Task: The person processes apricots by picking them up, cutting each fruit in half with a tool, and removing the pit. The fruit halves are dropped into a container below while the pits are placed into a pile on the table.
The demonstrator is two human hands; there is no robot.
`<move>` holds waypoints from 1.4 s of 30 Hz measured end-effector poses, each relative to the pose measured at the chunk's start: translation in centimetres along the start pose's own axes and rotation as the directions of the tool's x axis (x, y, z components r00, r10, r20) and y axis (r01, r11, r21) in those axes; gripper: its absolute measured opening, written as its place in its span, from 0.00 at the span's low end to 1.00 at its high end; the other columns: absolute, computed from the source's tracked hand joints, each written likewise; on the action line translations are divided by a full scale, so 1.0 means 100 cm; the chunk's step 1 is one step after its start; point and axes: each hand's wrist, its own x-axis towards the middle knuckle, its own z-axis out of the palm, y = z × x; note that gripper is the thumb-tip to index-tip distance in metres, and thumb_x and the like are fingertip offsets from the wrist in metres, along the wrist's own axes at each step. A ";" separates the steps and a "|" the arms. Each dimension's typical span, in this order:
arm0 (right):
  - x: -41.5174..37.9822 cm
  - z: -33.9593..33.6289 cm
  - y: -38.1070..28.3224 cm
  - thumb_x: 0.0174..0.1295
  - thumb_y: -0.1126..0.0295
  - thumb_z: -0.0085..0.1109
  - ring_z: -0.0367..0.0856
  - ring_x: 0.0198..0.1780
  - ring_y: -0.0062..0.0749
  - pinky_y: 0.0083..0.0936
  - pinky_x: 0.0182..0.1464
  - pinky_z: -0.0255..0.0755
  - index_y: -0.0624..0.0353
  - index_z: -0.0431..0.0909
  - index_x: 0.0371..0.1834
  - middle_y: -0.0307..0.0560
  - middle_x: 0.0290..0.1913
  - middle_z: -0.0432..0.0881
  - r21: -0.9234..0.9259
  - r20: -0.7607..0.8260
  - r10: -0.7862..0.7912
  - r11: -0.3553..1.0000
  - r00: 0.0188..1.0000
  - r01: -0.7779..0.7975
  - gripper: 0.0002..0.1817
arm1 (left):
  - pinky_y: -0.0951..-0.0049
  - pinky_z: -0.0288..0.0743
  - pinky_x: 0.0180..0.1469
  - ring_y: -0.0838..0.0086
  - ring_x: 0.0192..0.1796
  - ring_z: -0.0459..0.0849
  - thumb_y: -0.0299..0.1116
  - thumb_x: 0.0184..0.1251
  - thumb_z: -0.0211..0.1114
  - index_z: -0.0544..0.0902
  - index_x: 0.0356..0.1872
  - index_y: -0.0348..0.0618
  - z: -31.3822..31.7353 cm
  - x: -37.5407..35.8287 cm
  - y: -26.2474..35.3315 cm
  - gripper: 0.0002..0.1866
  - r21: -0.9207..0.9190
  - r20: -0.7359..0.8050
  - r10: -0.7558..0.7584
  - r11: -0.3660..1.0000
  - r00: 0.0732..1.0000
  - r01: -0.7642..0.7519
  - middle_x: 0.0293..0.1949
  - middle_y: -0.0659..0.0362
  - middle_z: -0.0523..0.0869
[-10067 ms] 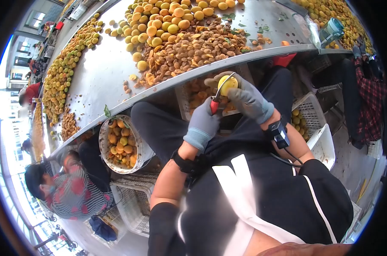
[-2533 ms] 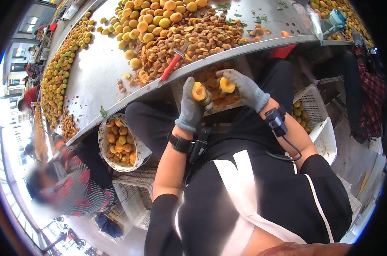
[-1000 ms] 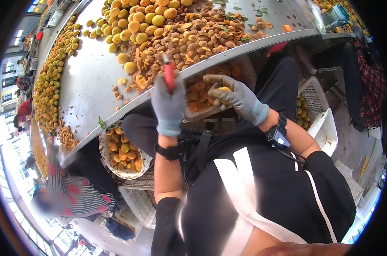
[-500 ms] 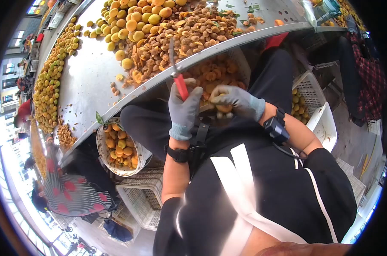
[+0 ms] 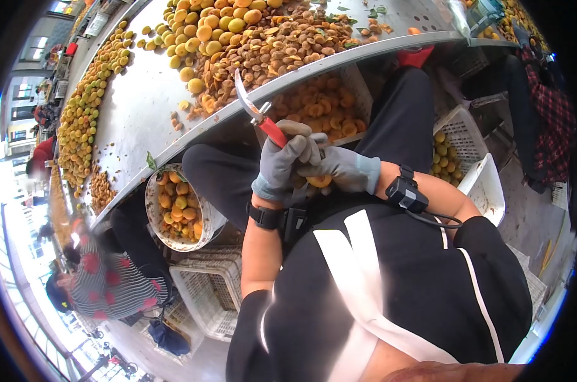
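Note:
Red-handled pruning shears (image 5: 272, 132) stick up out of my gloved left hand (image 5: 281, 159), which is closed round the handle. Their curved metal blades point up and away over the table edge. My gloved right hand (image 5: 342, 168) presses against the left, fingers curled. Under the joined fingers an apricot (image 5: 319, 181) shows in part, apparently held by my right hand; the gloves cover the rest of it. Just beyond my hands, below the table edge, a crate holds halved apricots (image 5: 326, 105).
The metal table (image 5: 132, 121) bears whole apricots (image 5: 202, 32) and a heap of brown pits (image 5: 269, 51). A white bucket (image 5: 153, 213) of apricots stands at my left, near a plastic crate (image 5: 205, 293). Another crate (image 5: 463, 130) is at my right. Co-workers sit on both sides.
My hands have come together; the right one moved left against the left hand. The shears have tilted further left, and the apricot sits lower beneath the fingers.

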 end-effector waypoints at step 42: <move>0.002 -0.050 -0.014 0.59 0.67 0.62 0.83 0.41 0.34 0.24 0.46 0.76 0.65 0.79 0.47 0.48 0.40 0.84 -0.560 -0.237 -0.394 0.802 0.888 0.206 0.16 | 0.59 0.74 0.59 0.60 0.57 0.79 0.36 0.70 0.60 0.74 0.56 0.38 -0.001 0.030 -0.022 0.18 0.052 -0.106 -0.015 0.998 0.994 0.021 0.55 0.47 0.80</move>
